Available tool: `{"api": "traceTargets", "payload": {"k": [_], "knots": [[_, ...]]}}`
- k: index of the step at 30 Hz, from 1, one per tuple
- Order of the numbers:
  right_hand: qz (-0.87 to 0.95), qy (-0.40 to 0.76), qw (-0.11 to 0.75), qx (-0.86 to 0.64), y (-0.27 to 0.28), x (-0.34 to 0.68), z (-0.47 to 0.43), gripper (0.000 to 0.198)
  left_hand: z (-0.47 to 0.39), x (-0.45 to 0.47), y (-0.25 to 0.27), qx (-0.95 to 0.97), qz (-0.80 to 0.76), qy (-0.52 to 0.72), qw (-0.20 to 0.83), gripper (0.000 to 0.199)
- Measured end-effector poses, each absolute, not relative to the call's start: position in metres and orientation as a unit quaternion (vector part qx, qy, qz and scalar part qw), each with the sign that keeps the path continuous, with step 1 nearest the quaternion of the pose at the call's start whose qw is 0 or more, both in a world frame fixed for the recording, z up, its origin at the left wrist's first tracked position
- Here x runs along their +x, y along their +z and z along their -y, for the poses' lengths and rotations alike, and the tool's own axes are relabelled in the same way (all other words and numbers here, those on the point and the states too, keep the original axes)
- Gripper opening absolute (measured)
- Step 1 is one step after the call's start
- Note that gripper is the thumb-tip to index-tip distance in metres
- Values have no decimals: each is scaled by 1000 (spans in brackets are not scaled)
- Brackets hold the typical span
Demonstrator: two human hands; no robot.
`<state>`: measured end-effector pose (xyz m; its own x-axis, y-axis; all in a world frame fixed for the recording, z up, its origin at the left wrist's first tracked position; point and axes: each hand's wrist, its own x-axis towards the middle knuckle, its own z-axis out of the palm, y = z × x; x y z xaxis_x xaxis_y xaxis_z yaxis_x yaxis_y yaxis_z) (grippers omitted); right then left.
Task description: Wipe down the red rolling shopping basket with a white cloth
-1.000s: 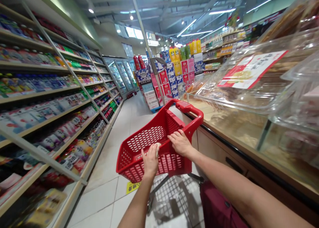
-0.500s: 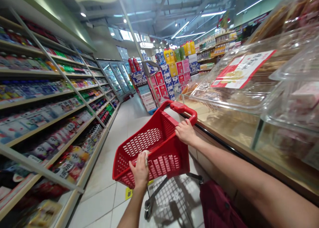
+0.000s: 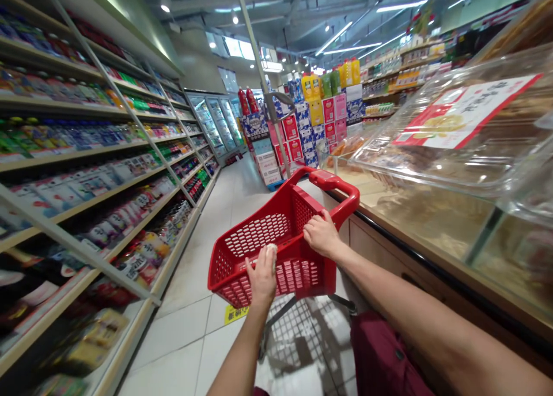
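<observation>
Pale tiled aisle floor spans the lower centre. The right hand clasps a red plastic cart; the straight-fingered left hand touches white cloth, grip unclear.

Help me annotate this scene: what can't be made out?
All in the head view:
Pale item: mostly covered by the left hand's grip, so unidentifiable.
Right hand's grip: its underside is hidden behind its own back; thumb position unclear.
Red cart: its floor is mostly hidden by its near side.
Shelf goods: most print too small and blurred.
Clear pack: cut off by the right edge.
</observation>
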<state>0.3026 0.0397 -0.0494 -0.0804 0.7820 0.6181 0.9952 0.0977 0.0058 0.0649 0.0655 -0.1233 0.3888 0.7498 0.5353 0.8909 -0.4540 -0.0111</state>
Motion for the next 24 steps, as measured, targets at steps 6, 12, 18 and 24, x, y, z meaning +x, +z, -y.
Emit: {"api": "traceTargets", "payload": {"k": [6,12,18,24], "knots": [[720,-212,244,-614,-57,295,-36,22,-68,12,-128,-772,578,-216,155,45],[703,-219,268,-622,-63,295,-34,21,-66,-2,-140,-765,581,-221,169,48],[710,-223,279,-607,-66,298,-33,21,-64,-24,-142,-723,634,-232,149,44],[711,-217,285,-606,-64,299,-32,21,-59,-21,-140,-759,593,-226,145,45]]}}
